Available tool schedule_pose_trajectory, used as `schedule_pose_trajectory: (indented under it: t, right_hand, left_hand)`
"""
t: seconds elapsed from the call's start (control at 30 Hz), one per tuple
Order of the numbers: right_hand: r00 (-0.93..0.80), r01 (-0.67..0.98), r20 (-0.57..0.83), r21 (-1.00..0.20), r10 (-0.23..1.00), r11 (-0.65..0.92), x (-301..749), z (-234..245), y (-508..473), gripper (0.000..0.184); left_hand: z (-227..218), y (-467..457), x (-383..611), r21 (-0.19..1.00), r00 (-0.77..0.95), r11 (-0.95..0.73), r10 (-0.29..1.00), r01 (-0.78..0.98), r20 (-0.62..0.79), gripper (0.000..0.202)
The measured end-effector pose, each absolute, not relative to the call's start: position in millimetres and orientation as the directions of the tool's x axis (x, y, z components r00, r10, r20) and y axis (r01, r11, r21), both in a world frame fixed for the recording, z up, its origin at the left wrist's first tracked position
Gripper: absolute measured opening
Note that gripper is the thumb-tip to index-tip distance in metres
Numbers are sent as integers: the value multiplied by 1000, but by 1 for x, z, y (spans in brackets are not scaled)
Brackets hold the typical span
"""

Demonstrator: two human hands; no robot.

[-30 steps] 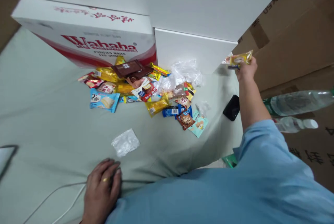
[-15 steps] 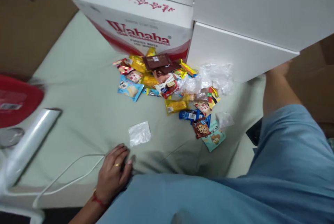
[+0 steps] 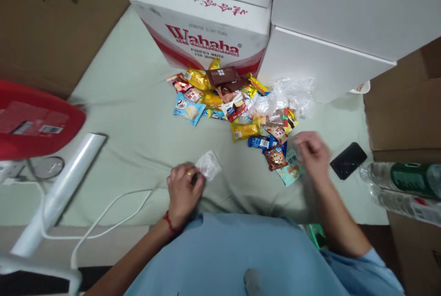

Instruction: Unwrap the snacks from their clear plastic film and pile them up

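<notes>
1. White tube [image 3: 74, 181], well off to the left of the left hand's grip, nobody touching it.
2. Left hand [image 3: 185, 185]: fingers curled, thumb and fingertips look pinched on the near edge of a small clear bag.
3. That clear bag [image 3: 209, 164] sits just right of those fingertips, on the cloth. I'd bet on it being super light, limp and a bit slippery, so a corner or edge is the place to grab.
4. Yellow packet [image 3: 245, 130], beyond the bag and to its right, between the two hands. Probably light and crinkly; take it by a crimped end so the contents don't get crushed.
5. Mint-green packet [image 3: 289, 175], right beside the right hand. Likely thin and floppy.
6. Right hand [image 3: 313, 151]: curled but blurry, can't tell if it's gripping anything.
7. Phone [image 3: 348, 161], just right of that hand, lying flat.
</notes>
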State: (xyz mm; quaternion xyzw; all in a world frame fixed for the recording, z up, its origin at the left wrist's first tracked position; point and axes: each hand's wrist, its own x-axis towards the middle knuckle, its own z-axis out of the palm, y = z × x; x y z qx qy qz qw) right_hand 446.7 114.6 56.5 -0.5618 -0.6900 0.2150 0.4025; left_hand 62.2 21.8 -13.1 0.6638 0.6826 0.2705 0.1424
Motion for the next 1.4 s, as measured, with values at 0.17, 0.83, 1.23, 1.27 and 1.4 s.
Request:
schedule_pose_trajectory:
  t: [0.17, 0.83, 1.23, 1.27, 1.4]
  right_hand:
    - [-401, 429, 212, -816, 891, 387, 292, 26, 55, 40]
    - [-27, -245, -440, -868, 898, -432, 208, 55, 68, 40]
    - [-38, 43, -322, -946, 946, -320, 255, 66, 69, 47]
    - [-73, 72, -286, -957, 955, -281, 249, 65, 68, 47]
    - [-87, 52, -226, -974, 970, -222, 237, 58, 71, 42]
  left_hand:
    - [7, 36, 61, 829, -22, -82, 993, 553, 113, 13]
    - [32, 60, 18, 975, 134, -110, 987, 192, 85, 30]
    - [25, 63, 47, 974, -89, 210, 972, -82, -217, 33]
    - [28, 62, 51, 986, -81, 161, 983, -48, -164, 29]
    - [24, 64, 57, 969, -74, 199, 975, -144, -211, 36]
